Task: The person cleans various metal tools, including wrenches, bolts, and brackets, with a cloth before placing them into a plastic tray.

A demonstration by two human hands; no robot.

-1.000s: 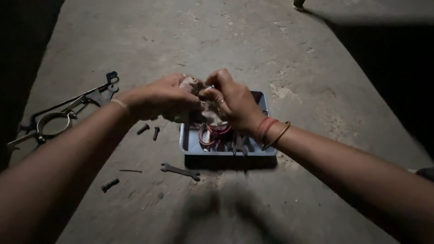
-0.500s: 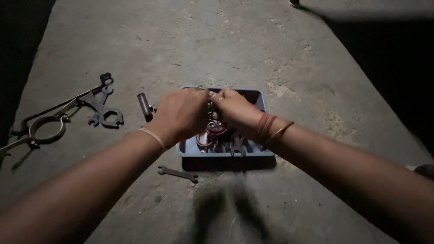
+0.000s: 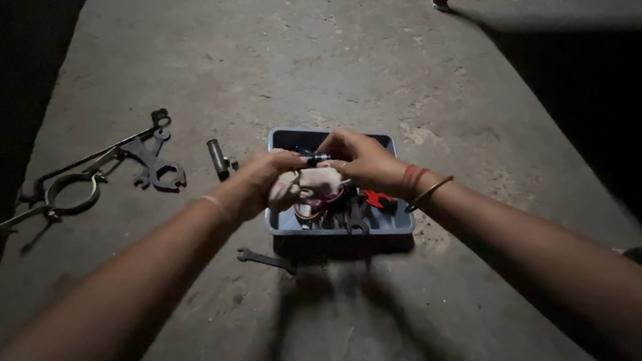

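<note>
A: I'm looking at the small metal part (image 3: pixel 319 158), a short shiny cylinder, held just above the blue tray (image 3: pixel 334 226) near its 12 o'clock wall. A pale rag (image 3: pixel 302 185) bunches right under it, at about 7 o'clock from the part.

B: How would you handle the wiping well?

A: I'd judge it best to keep the part low over the tray, so a slip drops it among the tools and not on the concrete floor (image 3: pixel 374 73). Pinch one end firmly, wrap the rag round the other, and turn in short strokes. The light is poor, so going slowly seems wise.

B: And the fingers?

A: My left hand (image 3: pixel 262 180) has its fingers curled tight, bunching the rag and pressing it toward the part. My right hand (image 3: pixel 364 162) has its fingers drawn together, thumb and forefinger pinching the part's end; the rest fold loosely over the rag. Neither is spread.

B: What lies around?

A: Inside the tray I see a red tool (image 3: pixel 376 198) at 3 o'clock from the rag, dark spanners and some reddish rings I can't make out well. Outside, a dark cylinder (image 3: pixel 216 156) lies at 9 o'clock from the tray, a small spanner (image 3: pixel 265 258) at 7 o'clock, and further at 9 o'clock a large spanner (image 3: pixel 155 162) beside a ring clamp (image 3: pixel 70 190).
</note>
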